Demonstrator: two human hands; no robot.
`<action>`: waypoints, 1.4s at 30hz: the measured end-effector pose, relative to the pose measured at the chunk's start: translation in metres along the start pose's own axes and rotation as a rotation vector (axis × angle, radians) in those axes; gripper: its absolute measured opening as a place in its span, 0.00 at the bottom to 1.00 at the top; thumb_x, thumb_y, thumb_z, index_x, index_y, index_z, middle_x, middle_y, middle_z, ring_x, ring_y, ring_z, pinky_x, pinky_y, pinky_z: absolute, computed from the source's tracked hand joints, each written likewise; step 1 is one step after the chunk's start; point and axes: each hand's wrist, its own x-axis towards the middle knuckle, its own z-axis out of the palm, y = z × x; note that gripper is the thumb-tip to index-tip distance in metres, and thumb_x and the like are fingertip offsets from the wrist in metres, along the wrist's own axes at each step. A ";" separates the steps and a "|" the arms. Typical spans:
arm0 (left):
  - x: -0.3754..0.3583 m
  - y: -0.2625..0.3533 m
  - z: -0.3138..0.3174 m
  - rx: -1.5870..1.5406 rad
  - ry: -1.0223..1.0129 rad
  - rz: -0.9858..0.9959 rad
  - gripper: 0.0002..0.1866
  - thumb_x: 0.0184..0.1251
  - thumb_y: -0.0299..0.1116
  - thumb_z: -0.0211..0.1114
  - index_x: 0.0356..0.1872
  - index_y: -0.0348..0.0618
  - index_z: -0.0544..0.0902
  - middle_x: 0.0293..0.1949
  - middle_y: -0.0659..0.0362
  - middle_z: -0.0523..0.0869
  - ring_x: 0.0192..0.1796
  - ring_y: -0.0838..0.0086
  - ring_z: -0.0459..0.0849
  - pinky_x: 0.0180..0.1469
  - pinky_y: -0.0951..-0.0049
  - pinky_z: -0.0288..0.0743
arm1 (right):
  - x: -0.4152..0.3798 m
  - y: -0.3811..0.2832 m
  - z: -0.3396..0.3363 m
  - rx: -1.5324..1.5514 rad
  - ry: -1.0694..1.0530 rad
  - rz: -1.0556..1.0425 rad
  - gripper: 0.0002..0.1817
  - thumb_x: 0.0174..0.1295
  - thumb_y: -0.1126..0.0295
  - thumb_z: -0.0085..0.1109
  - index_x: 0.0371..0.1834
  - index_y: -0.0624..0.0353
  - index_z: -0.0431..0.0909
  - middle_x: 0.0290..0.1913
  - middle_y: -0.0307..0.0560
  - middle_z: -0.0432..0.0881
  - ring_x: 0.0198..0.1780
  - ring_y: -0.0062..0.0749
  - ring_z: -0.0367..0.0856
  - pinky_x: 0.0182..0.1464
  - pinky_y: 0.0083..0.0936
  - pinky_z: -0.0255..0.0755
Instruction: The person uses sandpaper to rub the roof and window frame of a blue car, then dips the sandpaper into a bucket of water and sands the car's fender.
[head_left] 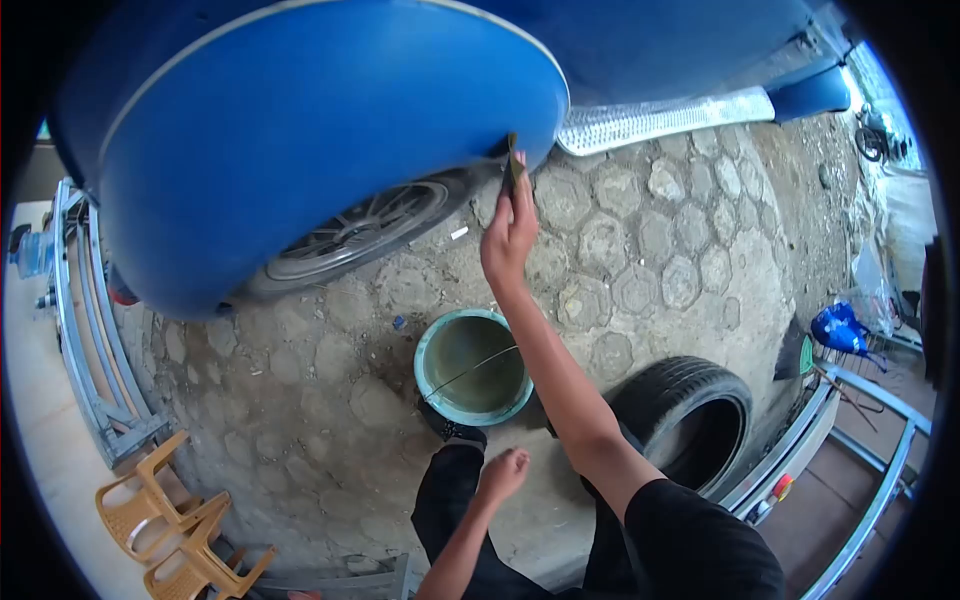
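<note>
My right hand [510,232] reaches up to the lower rear edge of a blue car fender [340,110], with a thin dark sheet [516,168] held against its fingers. The fender curves over a wheel [350,230] with a spoked rim. Close to my knee, my left hand [505,474] is curled closed; whether anything is inside cannot be made out. Between my arms and the wheel, a teal bucket [424,372] of murky water stands on the ground, its thin wire handle lying across the opening.
A loose tire [738,400] lies right of my right arm. A silver running board [670,115] extends from the fender. Metal frames [90,330] stand at left and at lower right. Tan plastic chairs [150,500] are at lower left, a blue bag [840,328] at right.
</note>
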 end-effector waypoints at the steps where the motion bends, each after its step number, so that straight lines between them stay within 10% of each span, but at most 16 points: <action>1: -0.001 -0.027 0.038 0.097 -0.097 -0.016 0.13 0.75 0.39 0.59 0.52 0.47 0.85 0.43 0.49 0.91 0.43 0.55 0.91 0.43 0.52 0.83 | 0.003 0.004 0.006 0.004 0.019 -0.043 0.27 0.74 0.81 0.44 0.76 0.61 0.69 0.77 0.57 0.70 0.79 0.45 0.65 0.77 0.33 0.59; 8: -0.043 -0.086 0.112 0.431 -0.722 -0.316 0.19 0.71 0.43 0.54 0.55 0.46 0.84 0.56 0.46 0.88 0.60 0.54 0.87 0.60 0.47 0.80 | -0.015 -0.016 0.052 -0.142 -0.158 -0.496 0.40 0.62 0.88 0.45 0.81 0.51 0.66 0.84 0.53 0.58 0.86 0.51 0.47 0.85 0.45 0.45; 13: -0.019 -0.086 0.100 0.349 -0.457 -0.222 0.16 0.72 0.42 0.56 0.53 0.50 0.84 0.50 0.46 0.89 0.54 0.52 0.88 0.55 0.48 0.81 | 0.009 0.041 0.039 0.041 0.113 0.053 0.35 0.70 0.77 0.44 0.83 0.49 0.62 0.86 0.46 0.53 0.87 0.49 0.44 0.84 0.52 0.41; 19: -0.001 -0.061 0.091 0.245 -0.293 -0.226 0.12 0.72 0.41 0.59 0.50 0.52 0.84 0.45 0.46 0.89 0.50 0.50 0.89 0.52 0.49 0.82 | -0.028 -0.015 0.065 -0.112 -0.262 -0.560 0.38 0.66 0.79 0.47 0.83 0.49 0.61 0.87 0.46 0.50 0.87 0.51 0.41 0.84 0.53 0.43; 25: -0.009 -0.053 0.064 0.224 -0.264 -0.274 0.13 0.72 0.41 0.59 0.50 0.52 0.85 0.44 0.46 0.90 0.49 0.50 0.89 0.52 0.48 0.82 | -0.019 -0.012 0.071 0.098 0.092 -0.011 0.39 0.66 0.80 0.48 0.83 0.49 0.60 0.87 0.53 0.48 0.86 0.55 0.44 0.83 0.54 0.46; 29: -0.012 -0.065 0.077 0.216 -0.227 -0.277 0.12 0.72 0.41 0.59 0.49 0.51 0.85 0.44 0.46 0.90 0.49 0.49 0.89 0.52 0.48 0.82 | -0.054 -0.049 0.099 -0.125 -0.173 -0.577 0.37 0.69 0.80 0.46 0.84 0.53 0.59 0.87 0.54 0.47 0.86 0.56 0.41 0.85 0.51 0.41; 35: -0.010 -0.051 0.060 0.174 -0.232 -0.289 0.12 0.72 0.40 0.59 0.49 0.50 0.85 0.45 0.46 0.90 0.49 0.51 0.89 0.52 0.48 0.82 | -0.006 -0.014 0.074 0.106 0.180 0.018 0.37 0.70 0.80 0.47 0.85 0.53 0.56 0.87 0.56 0.46 0.87 0.52 0.40 0.83 0.50 0.48; 42: -0.012 -0.136 0.117 0.184 0.011 -0.030 0.21 0.72 0.48 0.58 0.57 0.47 0.83 0.51 0.44 0.89 0.54 0.47 0.87 0.55 0.46 0.80 | -0.071 -0.075 0.108 0.034 -0.122 -0.197 0.35 0.75 0.78 0.39 0.86 0.61 0.47 0.87 0.56 0.45 0.87 0.53 0.40 0.84 0.43 0.43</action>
